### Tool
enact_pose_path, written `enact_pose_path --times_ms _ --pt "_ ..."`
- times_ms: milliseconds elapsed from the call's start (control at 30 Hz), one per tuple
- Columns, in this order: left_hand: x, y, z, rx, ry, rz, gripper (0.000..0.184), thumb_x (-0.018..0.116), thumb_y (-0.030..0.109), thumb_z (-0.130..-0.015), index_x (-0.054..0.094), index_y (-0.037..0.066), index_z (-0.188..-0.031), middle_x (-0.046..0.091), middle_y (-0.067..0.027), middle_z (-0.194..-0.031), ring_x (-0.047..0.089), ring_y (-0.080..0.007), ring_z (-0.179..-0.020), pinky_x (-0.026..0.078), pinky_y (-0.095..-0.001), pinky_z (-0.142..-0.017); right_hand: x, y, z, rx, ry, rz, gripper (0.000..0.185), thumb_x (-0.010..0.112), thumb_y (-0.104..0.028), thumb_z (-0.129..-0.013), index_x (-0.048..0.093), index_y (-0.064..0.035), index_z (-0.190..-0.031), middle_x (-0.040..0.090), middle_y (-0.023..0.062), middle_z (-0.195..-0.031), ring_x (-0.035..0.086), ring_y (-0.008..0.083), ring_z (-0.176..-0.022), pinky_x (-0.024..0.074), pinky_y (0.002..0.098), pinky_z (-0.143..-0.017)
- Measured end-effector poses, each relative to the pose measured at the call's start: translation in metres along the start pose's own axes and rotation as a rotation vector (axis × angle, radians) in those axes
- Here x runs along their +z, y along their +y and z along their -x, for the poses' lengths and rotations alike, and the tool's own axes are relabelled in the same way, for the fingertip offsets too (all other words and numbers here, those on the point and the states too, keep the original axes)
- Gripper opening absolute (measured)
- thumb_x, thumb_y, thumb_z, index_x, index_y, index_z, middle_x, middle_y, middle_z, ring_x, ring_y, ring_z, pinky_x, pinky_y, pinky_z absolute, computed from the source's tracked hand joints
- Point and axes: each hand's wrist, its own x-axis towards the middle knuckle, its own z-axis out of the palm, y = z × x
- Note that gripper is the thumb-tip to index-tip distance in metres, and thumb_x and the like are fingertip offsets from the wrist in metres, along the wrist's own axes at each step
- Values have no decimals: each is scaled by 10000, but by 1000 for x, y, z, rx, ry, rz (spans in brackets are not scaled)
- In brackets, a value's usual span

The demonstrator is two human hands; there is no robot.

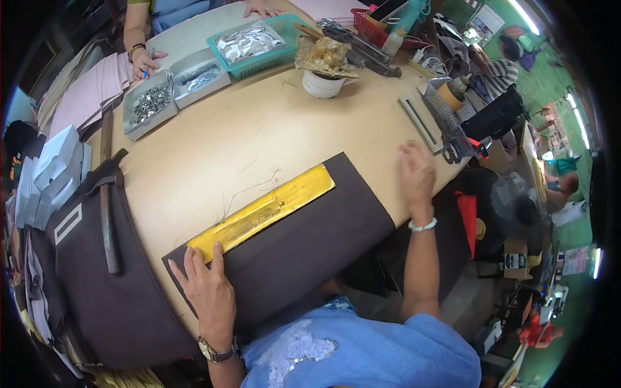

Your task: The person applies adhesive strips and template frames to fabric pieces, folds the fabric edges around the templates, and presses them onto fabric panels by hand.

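A dark brown fabric panel (304, 249) lies at the near edge of the table, its lower part hanging toward my lap. Along its far side rests a long, worn yellow bar (262, 210). My left hand (208, 291) has its fingers spread, with fingertips on the bar's left end and on the fabric. To the right of the panel, my right hand (417, 174) is raised over the table's right side. Its fingers look bent but are smeared by motion, and whether they hold anything is not visible. Loose dark threads (249, 194) trail beside the bar.
Two hammers (108, 213) lie at the left on folded dark fabric (123, 291). Boxes of metal parts (151, 100), a teal basket (259, 61) and a white pot (323, 85) stand at the back. Scissors (451, 147) lie at the right. Another person's hand (145, 63) holds a pen.
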Motion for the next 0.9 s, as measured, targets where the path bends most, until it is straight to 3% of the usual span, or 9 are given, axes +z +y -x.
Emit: enact_pose_path --times_ms 267,567,667,767,900 --pt "-4 1 -5 12 -17 -19 402 534 22 -794 593 54 -1191 537 -190 -1085 474 -319 -1146 264 -566 -1063 -19 94 -26 362 -85 96 168 646 -95 -791 679 -2 -927 630 156 -946 616 310 -845 469 394 -791" --pt "-7 2 -8 9 -45 -17 390 535 27 -794 599 53 -1178 543 -181 -1047 485 -316 -1118 277 -554 -1056 -12 129 -29 299 -185 32 221 712 -159 -738 700 18 -869 645 180 -891 625 319 -832 479 392 -787" --pt "-8 2 -9 2 -58 -5 387 535 29 -795 600 51 -1176 545 -181 -1043 485 -317 -1119 281 -552 -1053 -17 129 -34 278 -214 9 243 724 -169 -740 705 25 -885 663 174 -862 651 276 -791 500 355 -732" --pt "-8 2 -9 -2 -52 -1 378 535 31 -797 605 49 -1169 546 -182 -1033 488 -318 -1112 285 -552 -1048 -17 146 -40 448 -343 -177 261 733 -183 -752 707 29 -902 679 152 -834 669 215 -735 510 309 -667" --pt "-8 1 -9 11 -24 6 364 531 22 -803 610 59 -1157 537 -171 -1005 495 -317 -1087 292 -556 -1043 -20 153 -44 458 -393 -232 264 732 -187 -764 705 32 -908 683 129 -814 669 174 -700 510 284 -641"
